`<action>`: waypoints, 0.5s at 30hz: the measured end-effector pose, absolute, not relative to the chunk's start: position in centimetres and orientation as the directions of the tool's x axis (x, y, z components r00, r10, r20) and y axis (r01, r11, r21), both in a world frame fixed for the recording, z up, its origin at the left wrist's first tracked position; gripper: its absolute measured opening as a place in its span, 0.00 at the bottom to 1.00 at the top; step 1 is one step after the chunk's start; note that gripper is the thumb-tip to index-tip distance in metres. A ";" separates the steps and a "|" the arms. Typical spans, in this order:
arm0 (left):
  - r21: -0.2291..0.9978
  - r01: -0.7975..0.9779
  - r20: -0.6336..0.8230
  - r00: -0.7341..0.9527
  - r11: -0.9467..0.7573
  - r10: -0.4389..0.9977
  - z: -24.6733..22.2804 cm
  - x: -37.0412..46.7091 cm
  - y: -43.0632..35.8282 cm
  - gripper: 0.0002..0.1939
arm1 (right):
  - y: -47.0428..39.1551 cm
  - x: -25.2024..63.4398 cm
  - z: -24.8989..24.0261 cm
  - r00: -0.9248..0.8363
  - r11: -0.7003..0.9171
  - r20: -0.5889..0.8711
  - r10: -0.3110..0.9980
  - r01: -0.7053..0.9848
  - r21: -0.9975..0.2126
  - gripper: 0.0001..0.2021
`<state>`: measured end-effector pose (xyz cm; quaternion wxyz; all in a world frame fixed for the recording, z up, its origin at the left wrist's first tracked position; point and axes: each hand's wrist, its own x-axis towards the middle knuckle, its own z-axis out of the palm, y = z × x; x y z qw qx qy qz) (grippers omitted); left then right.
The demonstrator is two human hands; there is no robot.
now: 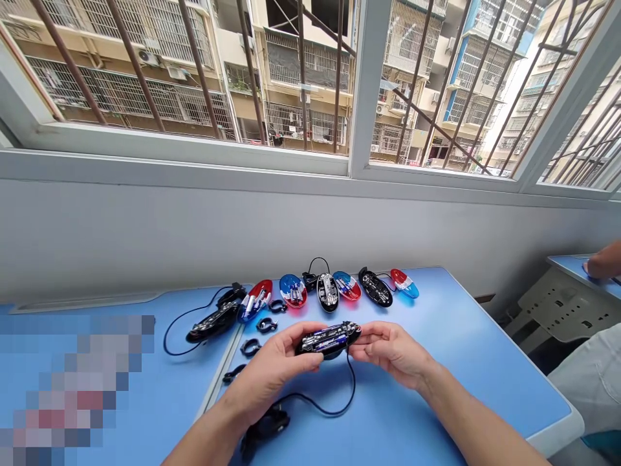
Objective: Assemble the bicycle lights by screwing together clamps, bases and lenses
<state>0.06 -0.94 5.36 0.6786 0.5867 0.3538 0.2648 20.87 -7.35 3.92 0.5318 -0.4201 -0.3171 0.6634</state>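
Above the blue table, my left hand (276,362) grips the left end of a black oval battery housing (326,339), thumb in front and fingers behind. Its open side faces up and shows batteries with blue wrappers. My right hand (388,349) pinches the housing's right tip with fingers and thumb closed. A black cable (352,395) hangs from the housing and curves to a black clamp-like part (266,428) lying near my left forearm. Several black ring clamps (251,348) lie in a column left of my left hand.
Along the wall stand black housings (327,292) and red-and-blue oval covers (294,291), some with batteries on them. A cabled black housing (216,322) lies at left on the adjoining table. Another person's hand (604,260) rests at a desk at right. A blurred patch covers the lower left.
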 end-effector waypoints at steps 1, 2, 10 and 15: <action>0.983 0.042 -0.166 0.607 0.177 0.777 5.4 0.0 -0.9 0.25 | -7.3 20.9 3.9 -0.070 -0.229 -0.220 0.973 -0.409 -0.883 0.15; 0.983 0.033 -0.166 0.606 0.183 0.778 5.5 0.0 -0.9 0.25 | -7.3 21.0 3.9 -0.051 -0.227 -0.225 0.973 -0.377 -0.898 0.15; 0.973 0.039 -0.204 0.599 0.226 0.774 5.3 0.4 -0.8 0.25 | -6.6 24.7 4.7 0.226 -0.045 -0.104 0.969 -0.251 -0.967 0.19; 0.976 0.069 -0.205 0.613 0.206 0.763 4.2 0.6 -1.0 0.27 | -5.3 29.5 4.2 0.442 0.094 -0.013 0.897 -0.218 -0.972 0.13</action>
